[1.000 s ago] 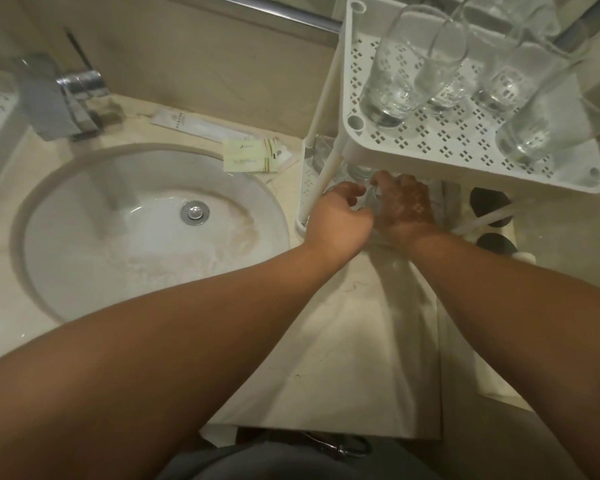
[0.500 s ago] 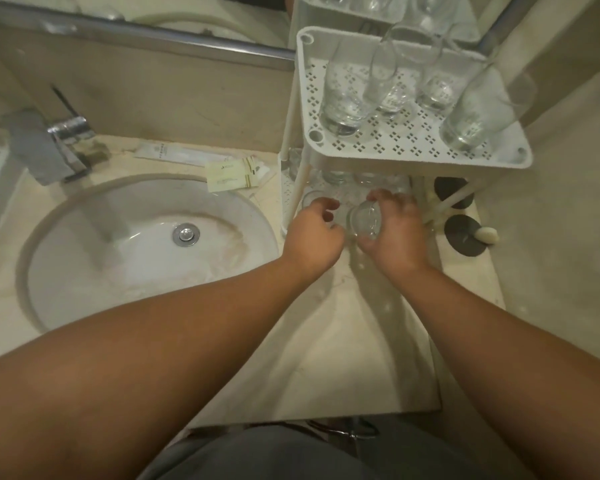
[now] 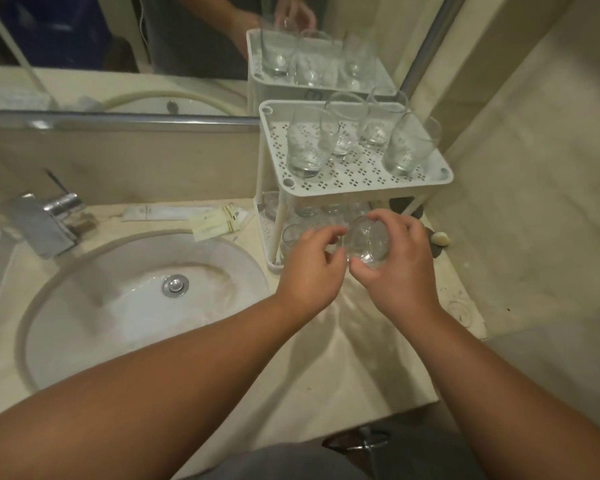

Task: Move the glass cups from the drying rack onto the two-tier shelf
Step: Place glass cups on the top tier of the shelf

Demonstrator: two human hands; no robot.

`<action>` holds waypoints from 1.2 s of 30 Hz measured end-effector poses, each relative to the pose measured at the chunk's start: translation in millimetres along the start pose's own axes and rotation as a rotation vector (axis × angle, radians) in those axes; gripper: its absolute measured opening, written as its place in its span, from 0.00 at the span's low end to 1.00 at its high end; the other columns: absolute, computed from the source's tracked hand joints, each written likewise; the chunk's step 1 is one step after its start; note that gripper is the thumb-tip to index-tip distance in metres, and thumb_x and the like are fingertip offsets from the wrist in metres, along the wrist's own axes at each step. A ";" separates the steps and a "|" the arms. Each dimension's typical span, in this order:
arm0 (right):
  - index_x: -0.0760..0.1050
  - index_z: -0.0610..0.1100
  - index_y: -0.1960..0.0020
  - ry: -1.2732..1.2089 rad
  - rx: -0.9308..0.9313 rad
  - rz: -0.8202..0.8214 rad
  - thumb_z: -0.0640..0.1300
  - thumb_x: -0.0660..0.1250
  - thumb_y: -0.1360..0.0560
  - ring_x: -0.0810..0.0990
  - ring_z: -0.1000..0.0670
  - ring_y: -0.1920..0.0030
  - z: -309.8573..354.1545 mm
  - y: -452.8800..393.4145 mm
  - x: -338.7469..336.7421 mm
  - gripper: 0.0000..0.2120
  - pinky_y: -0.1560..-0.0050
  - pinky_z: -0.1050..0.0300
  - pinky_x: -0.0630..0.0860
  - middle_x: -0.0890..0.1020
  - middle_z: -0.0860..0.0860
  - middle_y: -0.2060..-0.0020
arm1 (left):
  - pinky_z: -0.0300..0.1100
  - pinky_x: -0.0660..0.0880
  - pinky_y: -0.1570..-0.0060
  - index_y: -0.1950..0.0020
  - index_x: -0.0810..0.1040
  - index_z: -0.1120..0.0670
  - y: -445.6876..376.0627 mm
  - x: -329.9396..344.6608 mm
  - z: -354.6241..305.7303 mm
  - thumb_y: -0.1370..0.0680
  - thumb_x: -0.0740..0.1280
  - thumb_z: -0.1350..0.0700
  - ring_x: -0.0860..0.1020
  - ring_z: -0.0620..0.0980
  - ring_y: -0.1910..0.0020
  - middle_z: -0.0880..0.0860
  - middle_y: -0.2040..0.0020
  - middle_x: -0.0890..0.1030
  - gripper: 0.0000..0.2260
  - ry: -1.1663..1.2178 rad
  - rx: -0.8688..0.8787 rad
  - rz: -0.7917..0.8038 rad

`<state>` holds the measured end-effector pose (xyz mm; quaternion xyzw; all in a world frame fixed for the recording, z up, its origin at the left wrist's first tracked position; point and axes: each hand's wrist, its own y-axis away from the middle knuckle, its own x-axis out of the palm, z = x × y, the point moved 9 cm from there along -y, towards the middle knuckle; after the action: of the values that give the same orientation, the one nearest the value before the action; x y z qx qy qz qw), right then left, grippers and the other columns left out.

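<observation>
The fingers [image 3: 400,225] of the right hand [image 3: 400,271] curl round a clear glass cup [image 3: 366,245], tipped so that its thick round base faces the camera, just in front of the lower tier of the two-tier shelf [image 3: 357,183]. The left hand [image 3: 310,271] is beside it, its fingers bent with the thumb and forefinger close against the cup's left side; whether they actually pinch the glass I cannot tell.

The shelf is white plastic, its flat trays pierced with small clusters of diamond-shaped holes, with raised rims, rounded corners and slim round posts. On the upper tier stand four upright tumblers [image 3: 307,147], smooth, transparent, slightly tapered, with heavy bases. More glasses [image 3: 305,211] sit in the shadowed lower tier, blurred.

The tabletop [image 3: 347,355] is pale, veined, polished stone. Set into it is a round white ceramic basin [image 3: 118,306] with a shiny metal drain [image 3: 175,285]; a chrome block-shaped faucet [image 3: 45,223] stands at its left. Near the shelf lies a cream paper sachet [image 3: 219,221] with gold stripes; its print is too small to read. A mirror [image 3: 118,46] behind reflects the shelf and glasses.
</observation>
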<state>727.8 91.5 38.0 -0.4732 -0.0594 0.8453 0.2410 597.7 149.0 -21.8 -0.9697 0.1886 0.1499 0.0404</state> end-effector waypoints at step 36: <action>0.64 0.59 0.28 0.028 -0.054 -0.004 0.46 0.74 0.33 0.69 0.44 0.36 33.3 -137.7 -11.1 0.36 0.41 0.55 0.69 0.71 0.47 0.40 | 0.46 0.77 0.48 0.31 0.72 0.47 -66.1 -78.9 -87.5 0.21 0.65 0.49 0.79 0.48 0.48 0.47 0.41 0.77 0.18 -0.208 0.069 -0.143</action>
<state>753.4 211.3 109.9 -0.4911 -0.0796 0.8363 0.2305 577.0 226.2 87.1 -0.9579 0.1188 0.2398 0.1039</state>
